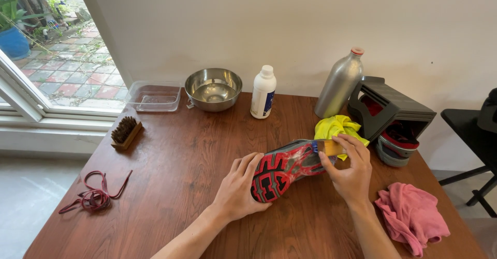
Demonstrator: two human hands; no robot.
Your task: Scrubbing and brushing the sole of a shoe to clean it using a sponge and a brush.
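The shoe (284,168) lies sole-up near the middle of the counter (176,160), its red-and-black tread facing the camera. It looks light, with a stiff, grippy sole that flexes only slightly; the heel and toe ends give the surest hold. The left hand (239,191) has its fingers curled around the heel end, while the right hand (351,172) pinches a small yellow brush (328,147) against the toe end. A yellow cloth (337,126) and a dark shoe rack (389,111) crowd the far right; a pink cloth (411,215) lies near the right edge. Open room lies leftward, toward the laces (94,194).
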